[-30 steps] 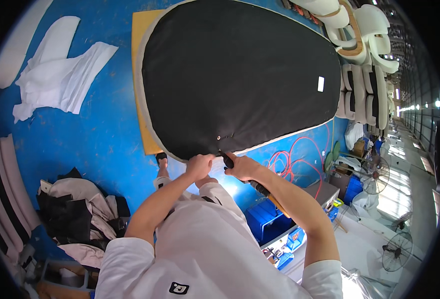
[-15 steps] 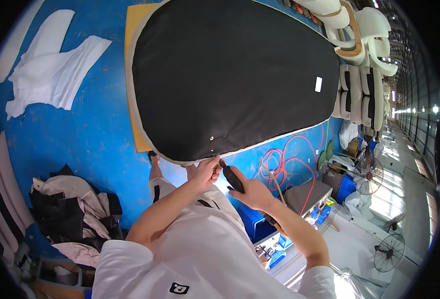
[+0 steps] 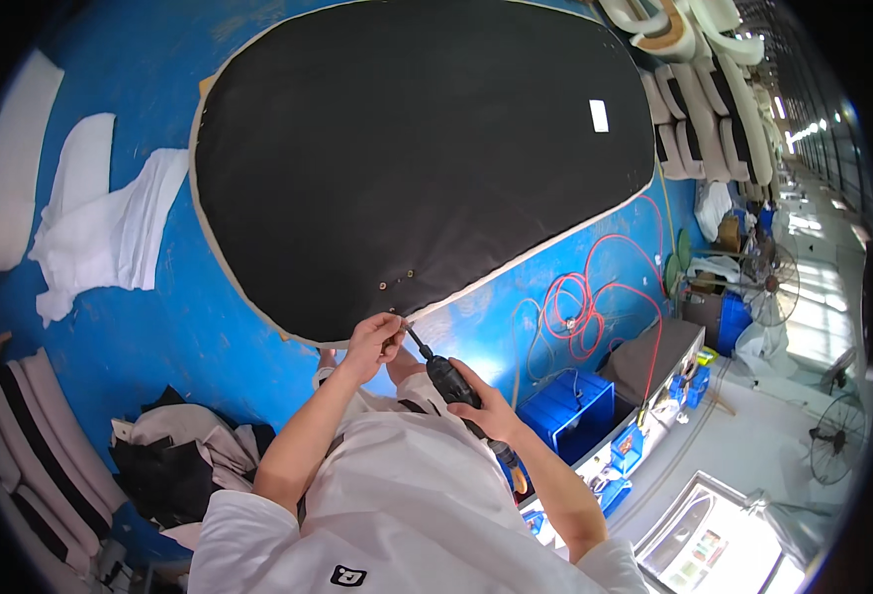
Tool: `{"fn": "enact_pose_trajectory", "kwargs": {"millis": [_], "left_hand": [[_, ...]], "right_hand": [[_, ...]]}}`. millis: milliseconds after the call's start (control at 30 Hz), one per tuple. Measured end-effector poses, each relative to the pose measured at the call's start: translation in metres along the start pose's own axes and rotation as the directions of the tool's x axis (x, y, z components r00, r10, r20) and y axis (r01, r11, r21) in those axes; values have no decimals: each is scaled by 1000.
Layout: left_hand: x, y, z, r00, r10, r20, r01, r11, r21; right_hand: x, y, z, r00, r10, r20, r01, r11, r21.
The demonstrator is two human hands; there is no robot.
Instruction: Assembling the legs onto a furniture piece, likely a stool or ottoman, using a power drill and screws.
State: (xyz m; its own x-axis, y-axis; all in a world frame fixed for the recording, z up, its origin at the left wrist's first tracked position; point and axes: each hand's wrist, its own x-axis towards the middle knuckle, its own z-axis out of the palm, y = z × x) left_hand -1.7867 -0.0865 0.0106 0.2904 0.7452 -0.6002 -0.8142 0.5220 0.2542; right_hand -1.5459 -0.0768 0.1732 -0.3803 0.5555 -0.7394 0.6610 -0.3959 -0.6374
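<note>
A large rounded upholstered piece (image 3: pixel 407 148) with a black fabric face and a pale edge lies in front of me. Close to its near edge are small ringed holes (image 3: pixel 383 286). My left hand (image 3: pixel 369 348) is pinched at that edge; whatever sits between the fingertips is too small to make out. My right hand (image 3: pixel 491 404) is wrapped round a black power screwdriver (image 3: pixel 447 378), whose thin shank points up and left, its tip close to my left fingertips.
White cloth pieces (image 3: pixel 110 228) lie on the blue floor at left, above a heap of black and beige fabric (image 3: pixel 174 455). Coiled red hose (image 3: pixel 575 312) and a blue crate (image 3: pixel 565 408) are at right. Stacked cushions (image 3: pixel 689 124) stand at far right.
The view has shifted, so the upholstered piece appears rotated. The screwdriver's shank now shows between the tool body and my left fingertips. Both hands keep their grips near the edge.
</note>
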Motion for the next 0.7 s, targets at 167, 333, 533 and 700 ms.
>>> {"fn": "enact_pose_trajectory", "kwargs": {"millis": [167,333,533,700], "left_hand": [[7,-12,16,1000,10,4,-10,980,198],[20,-13,21,990,-127,-61,141,878,458],[41,-30,23,956,-288,-59,270,784,559],[44,-45,20,995,102,-5,-57,592,804]], "right_hand": [[2,24,-20,997,-59,55,54,994,99],[1,32,-40,994,-33,108,39,998,-55],[5,50,-54,985,74,156,-61,994,-90],[16,67,-53,1000,27,5,-28,985,173]]}}
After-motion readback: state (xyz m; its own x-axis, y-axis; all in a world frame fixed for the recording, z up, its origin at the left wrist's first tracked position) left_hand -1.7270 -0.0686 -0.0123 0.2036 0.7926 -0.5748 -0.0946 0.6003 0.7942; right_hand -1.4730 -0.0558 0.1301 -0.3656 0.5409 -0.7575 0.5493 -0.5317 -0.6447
